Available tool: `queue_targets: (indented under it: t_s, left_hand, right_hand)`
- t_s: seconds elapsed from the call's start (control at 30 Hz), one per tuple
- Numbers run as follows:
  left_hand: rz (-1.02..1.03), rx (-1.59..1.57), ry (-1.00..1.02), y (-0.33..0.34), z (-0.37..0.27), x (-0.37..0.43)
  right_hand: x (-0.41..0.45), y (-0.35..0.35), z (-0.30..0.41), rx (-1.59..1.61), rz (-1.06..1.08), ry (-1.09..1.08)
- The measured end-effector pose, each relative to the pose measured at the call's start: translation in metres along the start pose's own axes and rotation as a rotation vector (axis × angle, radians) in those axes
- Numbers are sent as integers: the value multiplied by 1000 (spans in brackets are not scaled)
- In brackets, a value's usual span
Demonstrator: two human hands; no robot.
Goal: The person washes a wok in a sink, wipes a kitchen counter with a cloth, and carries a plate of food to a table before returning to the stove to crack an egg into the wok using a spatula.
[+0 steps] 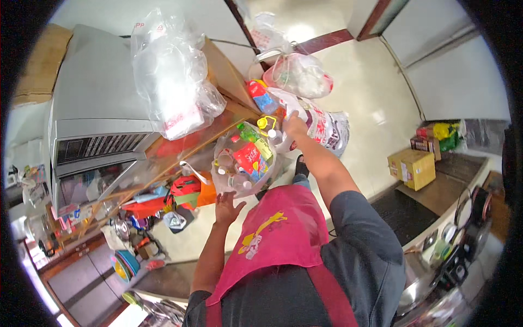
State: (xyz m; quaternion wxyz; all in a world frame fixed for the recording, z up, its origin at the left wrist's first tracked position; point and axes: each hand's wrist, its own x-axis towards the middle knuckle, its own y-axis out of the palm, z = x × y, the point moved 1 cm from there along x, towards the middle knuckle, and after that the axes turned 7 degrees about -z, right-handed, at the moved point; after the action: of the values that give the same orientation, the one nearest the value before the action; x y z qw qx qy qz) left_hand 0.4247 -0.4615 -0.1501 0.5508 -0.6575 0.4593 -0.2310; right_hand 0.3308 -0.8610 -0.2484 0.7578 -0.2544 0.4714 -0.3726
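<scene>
A translucent plastic bag (216, 180) stands in front of me, filled with several drink bottles, among them a red-labelled bottle (250, 157) and a green-capped bottle (247, 133). At its near rim is my left hand (229, 208), thumb spread away from the fingers, fingertips against the plastic. My right hand (295, 124) has its fingers closed at the edge of a white printed sack (327, 131), which lies to the right of the bag. Between them sits a clear jug with a yellow cap and handle (263, 122). Just beyond, a bottle with a red-and-blue label (261, 96) leans by the sack.
A red-and-clear bag of rubbish (302, 75) rests on the floor past the sack. Left, a wooden shelf carries a grey appliance (102, 90) and a large clear plastic bag (171, 81). A cardboard box (412, 168) stands on the right-hand counter. An orange bag (206, 192) is at left.
</scene>
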Motion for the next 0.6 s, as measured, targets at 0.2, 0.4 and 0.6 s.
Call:
queue_targets:
  t_s: [0.2, 0.4, 0.6]
  left_hand:
    - [85, 117, -136, 26, 15, -13]
    - [-38, -9, -186, 36, 34, -30]
    - [-54, -138, -228, 18, 20, -10]
  right_hand:
    - [39, 9, -39, -28, -72, -44]
    - [34, -8, -52, 66, -38, -100]
    - [46, -5, -45, 55, 18, -124]
